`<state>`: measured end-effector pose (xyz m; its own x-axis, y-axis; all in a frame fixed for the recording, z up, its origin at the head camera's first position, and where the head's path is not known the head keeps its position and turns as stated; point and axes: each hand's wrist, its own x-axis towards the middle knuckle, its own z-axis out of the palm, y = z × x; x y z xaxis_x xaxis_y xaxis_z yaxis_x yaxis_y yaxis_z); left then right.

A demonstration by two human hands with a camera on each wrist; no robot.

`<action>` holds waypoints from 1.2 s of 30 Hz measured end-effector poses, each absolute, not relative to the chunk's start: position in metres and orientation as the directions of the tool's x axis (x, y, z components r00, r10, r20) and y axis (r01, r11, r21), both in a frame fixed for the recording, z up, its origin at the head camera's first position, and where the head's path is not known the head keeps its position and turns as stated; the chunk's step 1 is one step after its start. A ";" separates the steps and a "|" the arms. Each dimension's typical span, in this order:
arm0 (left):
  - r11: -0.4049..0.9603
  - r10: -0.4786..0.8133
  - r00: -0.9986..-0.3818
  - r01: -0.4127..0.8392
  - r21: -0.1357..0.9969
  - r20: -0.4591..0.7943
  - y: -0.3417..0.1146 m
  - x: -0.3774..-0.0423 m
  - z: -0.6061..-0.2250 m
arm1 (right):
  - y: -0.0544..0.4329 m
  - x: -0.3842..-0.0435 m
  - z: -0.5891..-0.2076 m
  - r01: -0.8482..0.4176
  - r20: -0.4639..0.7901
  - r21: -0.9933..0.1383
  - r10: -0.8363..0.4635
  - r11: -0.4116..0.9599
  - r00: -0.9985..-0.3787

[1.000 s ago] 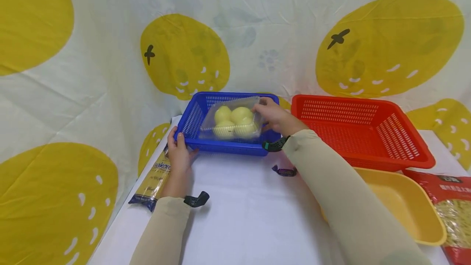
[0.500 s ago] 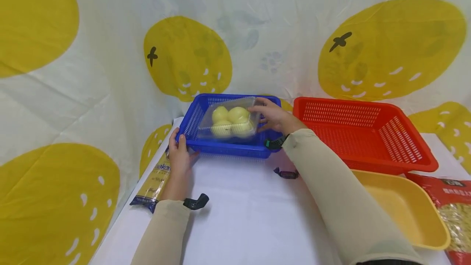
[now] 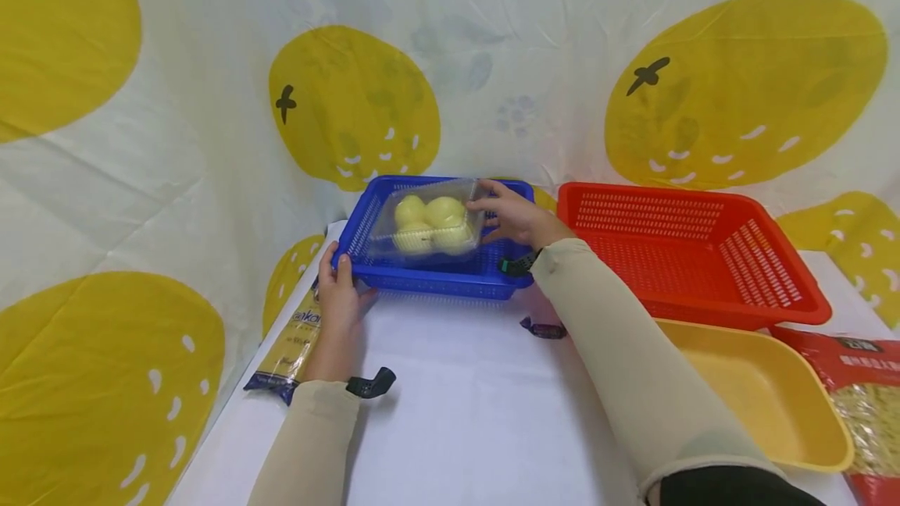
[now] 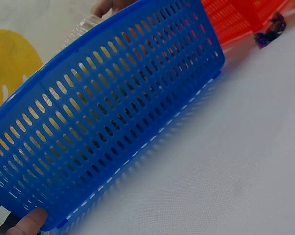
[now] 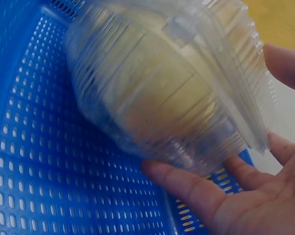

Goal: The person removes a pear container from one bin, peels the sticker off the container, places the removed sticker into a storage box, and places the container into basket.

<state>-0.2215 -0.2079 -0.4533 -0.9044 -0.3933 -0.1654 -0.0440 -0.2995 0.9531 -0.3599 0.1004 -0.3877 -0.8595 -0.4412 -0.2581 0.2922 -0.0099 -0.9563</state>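
Note:
In the head view, a clear plastic clamshell box (image 3: pixel 426 219) of several pale yellow round fruits lies tilted over the inside of a blue perforated basket (image 3: pixel 429 284). My right hand (image 3: pixel 516 215) holds the box by its right end. The right wrist view shows the thumb at the lid side and the fingers (image 5: pixel 186 188) spread under the lower side of the box (image 5: pixel 152 83). My left hand (image 3: pixel 341 299) grips the basket's front left corner; its fingertip (image 4: pixel 34 219) presses the basket wall (image 4: pixel 108 107) low in the left wrist view.
A red basket (image 3: pixel 661 307) stands to the right, with a yellow tub (image 3: pixel 759 389) before it. A red packet (image 3: pixel 868 412) lies at far right. A yellow pasta packet (image 3: pixel 288 350) lies beside my left forearm. A small purple-wrapped sweet (image 3: pixel 543 329) lies near the blue basket.
The fruit box has shifted left within the blue basket, and my right hand has moved left with it. My left hand keeps its grip on the basket corner.

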 end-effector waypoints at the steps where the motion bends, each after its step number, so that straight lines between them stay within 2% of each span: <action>1: -0.298 -0.393 -0.904 -0.049 0.953 -0.169 -0.208 -0.222 -0.453 | 0.100 -0.361 -0.389 0.287 -0.253 -0.958 -0.447 -0.010 -0.858; 8: -0.290 -0.399 -0.904 -0.032 0.957 -0.151 -0.209 -0.223 -0.456 | 0.096 -0.365 -0.393 0.264 -0.227 -0.965 -0.484 -0.007 -0.845; 25: -0.283 -0.381 -0.912 -0.044 0.958 -0.154 -0.211 -0.221 -0.455 | 0.094 -0.360 -0.392 0.231 -0.216 -0.973 -0.462 0.024 -0.860; 36: -0.286 -0.379 -0.912 -0.043 0.957 -0.154 -0.207 -0.222 -0.454 | 0.097 -0.362 -0.394 0.253 -0.260 -0.964 -0.459 0.079 -0.850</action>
<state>-0.2223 -0.2073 -0.4545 -0.9124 -0.3792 -0.1541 -0.0427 -0.2862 0.9572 -0.3622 0.0973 -0.3944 -0.8495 -0.4589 -0.2602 0.2525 0.0794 -0.9643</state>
